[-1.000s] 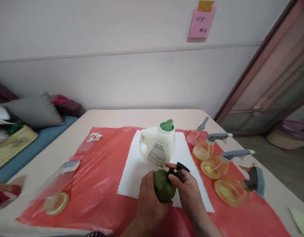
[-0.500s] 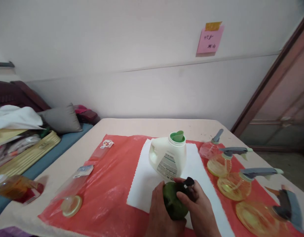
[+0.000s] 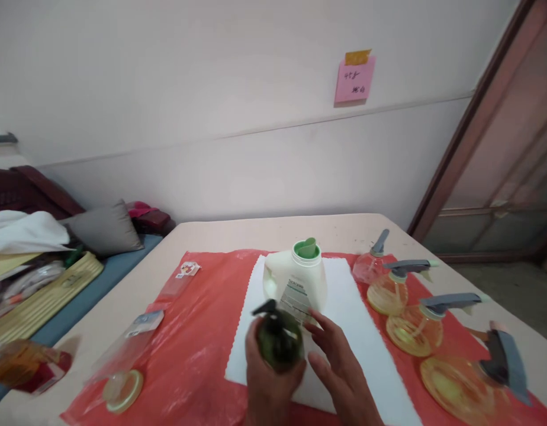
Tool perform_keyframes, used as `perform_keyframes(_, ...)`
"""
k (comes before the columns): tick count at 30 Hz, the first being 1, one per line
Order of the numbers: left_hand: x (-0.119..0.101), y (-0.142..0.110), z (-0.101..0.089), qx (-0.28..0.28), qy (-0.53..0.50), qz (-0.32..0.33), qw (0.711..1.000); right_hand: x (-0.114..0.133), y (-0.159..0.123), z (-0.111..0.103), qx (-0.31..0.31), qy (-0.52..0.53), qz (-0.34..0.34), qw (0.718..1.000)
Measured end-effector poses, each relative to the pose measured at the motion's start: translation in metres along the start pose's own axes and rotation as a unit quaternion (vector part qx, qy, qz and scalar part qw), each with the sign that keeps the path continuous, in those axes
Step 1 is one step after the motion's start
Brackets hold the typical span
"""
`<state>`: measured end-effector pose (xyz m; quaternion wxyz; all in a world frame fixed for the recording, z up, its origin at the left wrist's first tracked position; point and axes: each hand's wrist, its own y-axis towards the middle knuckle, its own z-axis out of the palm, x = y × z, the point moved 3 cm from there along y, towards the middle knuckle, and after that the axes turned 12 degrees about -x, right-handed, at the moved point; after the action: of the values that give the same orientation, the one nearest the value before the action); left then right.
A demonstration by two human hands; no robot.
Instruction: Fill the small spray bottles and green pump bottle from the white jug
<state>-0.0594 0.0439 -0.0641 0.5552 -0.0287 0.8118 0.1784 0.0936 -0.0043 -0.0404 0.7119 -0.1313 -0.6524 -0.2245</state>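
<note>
My left hand [image 3: 267, 381] is wrapped round a dark green round spray bottle [image 3: 279, 342] with a black trigger head [image 3: 265, 307], holding it upright above the white cloth [image 3: 348, 310]. My right hand [image 3: 333, 364] hovers just to the right of the bottle, fingers spread, touching nothing I can see. Right behind the green bottle stands a cream detergent jug [image 3: 295, 284] with a green spout cap [image 3: 307, 248].
A red plastic sheet [image 3: 198, 331] covers the beige table [image 3: 256, 228]. Several yellow and clear spray bottles [image 3: 413, 328] with grey triggers line the right side. Plastic packets [image 3: 131, 343] lie at the left. A bed with pillows [image 3: 102, 228] sits beyond the table's left edge.
My right hand has come off the black trigger head and opened. My left hand has shifted the green bottle a little left, and its trigger now points left.
</note>
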Motion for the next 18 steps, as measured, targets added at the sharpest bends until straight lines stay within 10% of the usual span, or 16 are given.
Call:
perform_keyframes(7,0.004,0.121,-0.009,-0.163,0.068,-0.042,0.983,-0.015,0.009,0.002,-0.019,0.005,0.065,0.998)
perform_keyframes(13,0.013,0.216,0.044,-0.129,0.112,-0.027,0.985,-0.009,0.003,0.012,0.010,-0.022,0.067,0.997)
perform_keyframes(18,0.030,0.235,0.068,-0.097,0.143,-0.003,0.985,0.005,0.004,0.010,0.003,-0.039,0.069,0.997)
